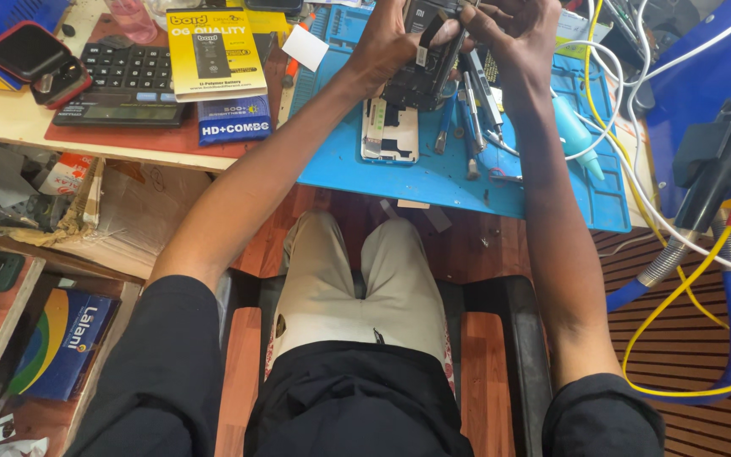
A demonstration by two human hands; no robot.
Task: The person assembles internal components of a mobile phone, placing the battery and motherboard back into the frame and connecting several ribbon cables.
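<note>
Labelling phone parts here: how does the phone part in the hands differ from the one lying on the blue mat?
The held phone part is dark, lifted off the mat and gripped by the left hand and right hand. The phone part on the mat is pale, lies flat and untouched. Both are slim rectangular pieces over the blue mat.

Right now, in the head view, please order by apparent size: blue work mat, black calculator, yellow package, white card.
1. blue work mat
2. black calculator
3. yellow package, near the calculator in size, so this order is uncertain
4. white card
</note>
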